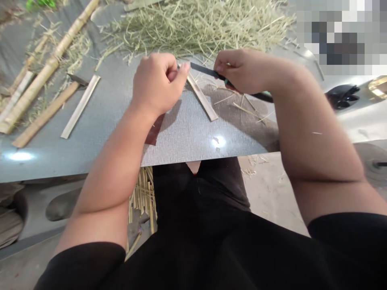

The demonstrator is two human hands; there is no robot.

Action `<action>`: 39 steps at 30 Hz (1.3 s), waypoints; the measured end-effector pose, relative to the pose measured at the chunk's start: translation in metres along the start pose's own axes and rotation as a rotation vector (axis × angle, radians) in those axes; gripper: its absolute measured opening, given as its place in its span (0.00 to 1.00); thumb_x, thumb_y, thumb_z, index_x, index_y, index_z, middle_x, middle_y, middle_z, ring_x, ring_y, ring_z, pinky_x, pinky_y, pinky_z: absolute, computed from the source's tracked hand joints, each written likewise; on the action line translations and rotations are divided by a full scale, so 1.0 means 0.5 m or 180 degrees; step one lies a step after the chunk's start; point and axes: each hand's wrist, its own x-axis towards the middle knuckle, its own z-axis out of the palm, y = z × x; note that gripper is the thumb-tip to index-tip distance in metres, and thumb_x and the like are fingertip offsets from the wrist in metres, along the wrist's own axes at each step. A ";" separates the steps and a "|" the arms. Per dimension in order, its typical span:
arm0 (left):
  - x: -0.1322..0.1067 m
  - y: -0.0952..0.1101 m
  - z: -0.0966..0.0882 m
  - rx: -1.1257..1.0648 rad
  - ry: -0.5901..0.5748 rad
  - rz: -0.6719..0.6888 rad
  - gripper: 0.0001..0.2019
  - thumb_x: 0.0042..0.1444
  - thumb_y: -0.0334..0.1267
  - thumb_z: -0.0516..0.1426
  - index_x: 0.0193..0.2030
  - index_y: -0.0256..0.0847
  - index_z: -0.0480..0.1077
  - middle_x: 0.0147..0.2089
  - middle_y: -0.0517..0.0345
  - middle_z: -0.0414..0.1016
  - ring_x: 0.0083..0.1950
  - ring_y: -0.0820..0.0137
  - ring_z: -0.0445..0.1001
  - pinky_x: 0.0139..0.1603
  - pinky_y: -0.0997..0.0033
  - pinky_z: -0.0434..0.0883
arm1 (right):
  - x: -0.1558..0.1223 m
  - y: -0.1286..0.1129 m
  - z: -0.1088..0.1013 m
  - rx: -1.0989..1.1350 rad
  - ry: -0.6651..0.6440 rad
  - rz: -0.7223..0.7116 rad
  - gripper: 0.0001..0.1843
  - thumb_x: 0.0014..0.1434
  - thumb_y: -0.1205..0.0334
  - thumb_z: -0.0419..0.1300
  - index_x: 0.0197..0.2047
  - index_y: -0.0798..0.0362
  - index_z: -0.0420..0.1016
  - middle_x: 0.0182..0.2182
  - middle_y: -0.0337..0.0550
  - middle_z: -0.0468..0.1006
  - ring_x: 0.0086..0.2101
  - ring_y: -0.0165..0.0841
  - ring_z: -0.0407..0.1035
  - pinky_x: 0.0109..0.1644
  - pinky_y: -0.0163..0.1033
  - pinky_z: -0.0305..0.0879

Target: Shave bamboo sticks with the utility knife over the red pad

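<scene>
My left hand is closed in a pinch on the upper end of a flat bamboo strip that slants down to the right on the grey board. My right hand is wrapped round the handle of a dark-bladed knife. The blade's tip points left and meets the strip's top end beside my left thumb. Thin shavings lie on the board under my right wrist.
A heap of pale bamboo shavings fills the far side. At the left lie a thick bamboo pole, a split piece, a flat strip and a small blade. More sticks rest below the board.
</scene>
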 end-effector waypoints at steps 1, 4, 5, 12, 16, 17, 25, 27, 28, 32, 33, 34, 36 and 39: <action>-0.004 0.001 0.007 0.0102 -0.0104 -0.0089 0.33 0.74 0.57 0.64 0.24 0.44 0.56 0.27 0.59 0.58 0.35 0.71 0.52 0.44 0.60 0.49 | -0.001 -0.001 -0.006 0.0121 0.0113 0.0095 0.34 0.82 0.46 0.46 0.66 0.64 0.81 0.40 0.40 0.79 0.38 0.20 0.63 0.50 0.41 0.56; -0.017 0.013 0.040 0.0171 -0.0635 -0.0332 0.31 0.65 0.65 0.71 0.27 0.44 0.66 0.26 0.58 0.57 0.42 0.65 0.63 0.46 0.63 0.52 | -0.013 -0.011 -0.035 0.0275 0.0467 0.0370 0.45 0.79 0.31 0.43 0.67 0.62 0.81 0.45 0.45 0.80 0.44 0.27 0.68 0.50 0.48 0.57; -0.018 0.019 0.053 0.0122 -0.0738 -0.0368 0.29 0.61 0.64 0.74 0.30 0.43 0.69 0.27 0.57 0.57 0.45 0.60 0.68 0.47 0.63 0.54 | -0.019 -0.017 -0.047 0.0234 0.0539 0.0419 0.46 0.77 0.28 0.45 0.67 0.62 0.80 0.47 0.46 0.80 0.45 0.29 0.69 0.50 0.48 0.57; 0.031 0.033 0.060 0.0414 -0.1638 -0.0912 0.22 0.57 0.46 0.75 0.27 0.42 0.68 0.24 0.57 0.59 0.34 0.65 0.66 0.38 0.65 0.53 | -0.037 -0.034 -0.089 0.0173 0.0403 -0.0028 0.24 0.70 0.67 0.60 0.68 0.52 0.78 0.50 0.42 0.79 0.41 0.23 0.65 0.48 0.38 0.61; 0.040 0.007 0.024 -0.0310 -0.1750 -0.1303 0.18 0.66 0.40 0.63 0.26 0.43 0.65 0.20 0.59 0.59 0.22 0.72 0.56 0.30 0.65 0.49 | -0.022 -0.012 -0.057 0.0408 0.0336 -0.0670 0.17 0.72 0.63 0.68 0.62 0.52 0.82 0.44 0.42 0.82 0.39 0.25 0.67 0.47 0.37 0.63; 0.037 0.002 0.018 -0.0658 -0.1779 -0.1413 0.16 0.67 0.40 0.61 0.28 0.43 0.66 0.21 0.59 0.61 0.21 0.73 0.57 0.28 0.66 0.49 | -0.017 -0.007 -0.047 0.0464 0.0369 -0.0751 0.19 0.74 0.61 0.67 0.65 0.50 0.81 0.44 0.42 0.82 0.38 0.26 0.68 0.46 0.38 0.64; -0.043 0.018 0.028 -0.3364 -0.1593 -0.1786 0.11 0.82 0.52 0.53 0.56 0.48 0.66 0.22 0.73 0.57 0.17 0.78 0.49 0.21 0.78 0.49 | 0.002 0.014 0.030 0.0015 0.1025 -0.1037 0.26 0.83 0.46 0.50 0.69 0.55 0.75 0.44 0.50 0.84 0.36 0.35 0.71 0.47 0.43 0.62; -0.065 0.028 0.039 -0.3648 -0.1668 -0.1934 0.13 0.81 0.54 0.55 0.57 0.48 0.64 0.26 0.73 0.56 0.20 0.80 0.47 0.23 0.79 0.49 | -0.009 0.015 0.046 -0.0022 0.1008 -0.1036 0.28 0.83 0.42 0.48 0.65 0.56 0.74 0.45 0.52 0.84 0.37 0.36 0.72 0.47 0.43 0.61; -0.074 0.032 0.043 -0.3721 -0.1702 -0.1957 0.14 0.81 0.54 0.56 0.56 0.48 0.64 0.27 0.73 0.55 0.21 0.80 0.47 0.24 0.79 0.49 | -0.015 0.017 0.053 -0.0062 0.0970 -0.1056 0.28 0.84 0.41 0.47 0.62 0.56 0.74 0.46 0.53 0.84 0.39 0.37 0.73 0.47 0.43 0.61; -0.086 0.035 0.050 -0.3829 -0.1511 -0.1770 0.19 0.78 0.59 0.61 0.54 0.46 0.64 0.27 0.74 0.55 0.23 0.79 0.45 0.23 0.76 0.46 | -0.026 0.022 0.064 -0.0341 0.0927 -0.0999 0.26 0.84 0.43 0.46 0.58 0.54 0.76 0.49 0.54 0.84 0.45 0.39 0.74 0.48 0.43 0.61; -0.086 0.034 0.049 -0.3835 -0.1438 -0.1722 0.20 0.77 0.60 0.61 0.54 0.46 0.64 0.28 0.74 0.55 0.23 0.79 0.45 0.24 0.75 0.46 | -0.026 0.023 0.064 -0.0386 0.0936 -0.0962 0.26 0.84 0.43 0.47 0.58 0.54 0.77 0.49 0.54 0.83 0.45 0.39 0.73 0.48 0.44 0.61; -0.085 0.032 0.049 -0.3836 -0.1382 -0.1691 0.20 0.77 0.60 0.61 0.54 0.46 0.64 0.28 0.73 0.55 0.24 0.78 0.45 0.24 0.75 0.46 | -0.026 0.024 0.063 -0.0408 0.0938 -0.0933 0.26 0.84 0.42 0.48 0.59 0.54 0.77 0.49 0.54 0.83 0.44 0.39 0.73 0.48 0.44 0.61; -0.085 0.029 0.047 -0.3824 -0.1338 -0.1665 0.20 0.77 0.60 0.61 0.54 0.46 0.64 0.28 0.73 0.54 0.24 0.78 0.45 0.24 0.74 0.46 | -0.026 0.025 0.062 -0.0386 0.0977 -0.0930 0.27 0.83 0.41 0.48 0.60 0.53 0.77 0.50 0.55 0.83 0.45 0.40 0.73 0.48 0.45 0.62; -0.086 0.026 0.045 -0.3803 -0.1330 -0.1646 0.20 0.77 0.60 0.61 0.55 0.46 0.65 0.28 0.73 0.53 0.25 0.77 0.45 0.25 0.72 0.46 | -0.028 0.021 0.060 -0.0248 0.1125 -0.1151 0.27 0.84 0.44 0.45 0.62 0.55 0.76 0.51 0.57 0.83 0.48 0.41 0.75 0.53 0.46 0.67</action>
